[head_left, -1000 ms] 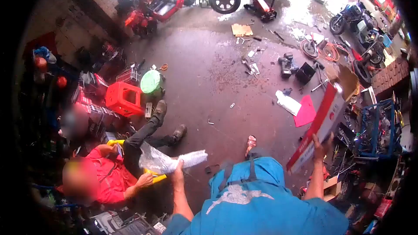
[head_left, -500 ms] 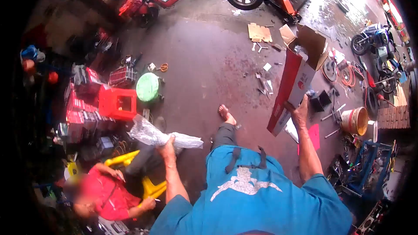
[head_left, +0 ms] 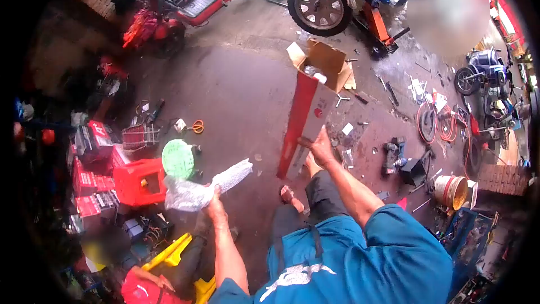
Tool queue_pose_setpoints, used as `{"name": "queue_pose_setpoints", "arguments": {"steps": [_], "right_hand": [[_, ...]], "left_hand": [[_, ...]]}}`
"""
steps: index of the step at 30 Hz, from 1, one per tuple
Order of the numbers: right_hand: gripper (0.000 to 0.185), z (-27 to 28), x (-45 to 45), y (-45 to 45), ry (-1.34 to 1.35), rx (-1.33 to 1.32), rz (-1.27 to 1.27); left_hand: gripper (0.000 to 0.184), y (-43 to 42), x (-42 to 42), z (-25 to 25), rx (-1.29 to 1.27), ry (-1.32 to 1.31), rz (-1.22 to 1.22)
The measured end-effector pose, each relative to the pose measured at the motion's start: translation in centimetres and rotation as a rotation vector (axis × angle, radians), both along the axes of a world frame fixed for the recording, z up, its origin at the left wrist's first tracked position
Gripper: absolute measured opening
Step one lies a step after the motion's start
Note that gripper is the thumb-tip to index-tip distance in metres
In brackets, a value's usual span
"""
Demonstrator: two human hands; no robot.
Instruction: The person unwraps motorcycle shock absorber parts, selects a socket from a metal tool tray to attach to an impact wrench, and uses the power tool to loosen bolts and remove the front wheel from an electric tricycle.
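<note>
My left hand (head_left: 216, 207) is closed around a long bundle in bubble wrap (head_left: 232, 175), held out over the floor on the left; what the wrap contains I cannot make out. In my right hand (head_left: 319, 149) is a long red and white cardboard box (head_left: 304, 114), tilted, with its top flaps open. Something pale and wrapped (head_left: 316, 74) shows inside the mouth of the box. My fingers grip the box near its lower end.
A green round stool (head_left: 178, 159) and a red plastic stool (head_left: 140, 182) stand left. A seated person in red (head_left: 147, 288) is at lower left. Ahead are a vehicle wheel (head_left: 319, 4) and an orange jack (head_left: 376, 25). Tools, hoses and a bucket (head_left: 450, 192) lie right.
The box in my right hand has moved left, toward the middle. The bubble-wrapped bundle has turned, its right end now higher. My view has shifted, and another foot shows below the box.
</note>
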State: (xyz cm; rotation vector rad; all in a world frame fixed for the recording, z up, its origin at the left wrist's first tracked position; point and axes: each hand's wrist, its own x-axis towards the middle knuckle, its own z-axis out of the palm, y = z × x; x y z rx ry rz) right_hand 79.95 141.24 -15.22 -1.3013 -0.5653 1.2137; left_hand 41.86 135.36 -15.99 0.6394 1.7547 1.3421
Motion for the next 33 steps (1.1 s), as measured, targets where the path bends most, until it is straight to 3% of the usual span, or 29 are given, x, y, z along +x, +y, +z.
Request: {"name": "queue_pose_setpoints", "arguments": {"steps": [1,3,5,7,8,9,11,13,14,16,18,19,20,21,25,28,30,31,32,33], "right_hand": [[0.078,-2.5,0.7,2.1,-0.278,-0.132,0.113],[0.077,-9.3,0.6,6.5,-0.376,-0.171,0.092],[0.074,-14.0,0.8,11.4,-0.512,-0.267,0.097],[0.072,-16.8,1.2,13.7,-0.435,-0.369,0.07],[0.071,-16.2,1.3,15.7,-0.283,-0.392,0.042],[0.069,-17.3,1.6,18.1,-0.14,-0.407,0.014],[0.065,-19.9,2.3,21.4,-0.103,-0.314,0.019],[0.052,-25.4,3.4,22.9,-0.045,-0.395,0.108],[0.055,-26.4,3.3,24.0,-0.067,-0.423,0.114],[0.057,-34.1,3.6,23.3,-0.092,-0.472,0.105],[0.056,-35.2,4.8,25.1,-0.088,-0.565,0.102],[0.057,-39.3,5.7,24.2,-0.089,-0.617,0.16],[0.056,-43.0,8.0,24.9,-0.146,-0.704,0.304],[0.054,-40.8,3.9,26.0,0.028,-0.653,0.231],[0.051,-52.3,4.7,25.9,0.141,-0.722,0.388],[0.051,-57.5,3.4,25.8,0.278,-0.737,0.475],[0.05,-65.9,4.4,24.2,0.19,-0.916,0.372],[0.049,-66.5,2.9,24.1,0.137,-0.998,0.315],[0.052,-65.7,2.5,23.1,-0.414,-0.838,0.242],[0.061,-61.4,-1.3,23.5,-0.962,-0.752,0.212]], "left_hand": [[0.038,1.7,0.2,-0.9,0.038,-0.039,0.041],[0.044,6.5,-0.3,-3.1,-0.023,-0.097,0.269],[0.049,11.3,0.9,-3.1,0.052,-0.393,0.282],[0.046,16.1,4.4,-1.0,0.042,-0.319,0.405],[0.049,17.6,5.5,-2.1,0.044,-0.251,0.467],[0.049,20.4,9.6,-0.1,-0.066,-0.335,0.6],[0.045,21.9,7.5,-7.7,0.104,-0.354,0.592],[0.043,23.2,7.5,-14.0,0.166,-0.455,0.701],[0.043,24.8,7.5,-15.0,0.159,-0.477,0.744],[0.039,23.3,6.9,-24.2,0.157,-0.612,0.728],[0.034,24.8,7.6,-28.3,0.142,-0.759,0.794],[0.034,23.4,7.5,-32.8,0.183,-0.839,0.729],[0.032,23.6,7.8,-34.2,0.16,-0.89,0.765],[0.031,24.2,6.3,-35.0,0.131,-0.821,0.787],[0.029,22.9,6.1,-43.1,0.136,-0.887,0.696],[0.029,23.0,5.3,-45.6,0.218,-0.943,0.616],[0.028,22.2,4.4,-46.8,0.242,-0.971,0.574],[0.028,21.6,4.0,-47.3,0.237,-0.951,0.571],[0.027,21.5,4.6,-47.0,0.233,-0.941,0.568],[0.027,21.1,4.9,-46.9,0.223,-0.93,0.564]]}}
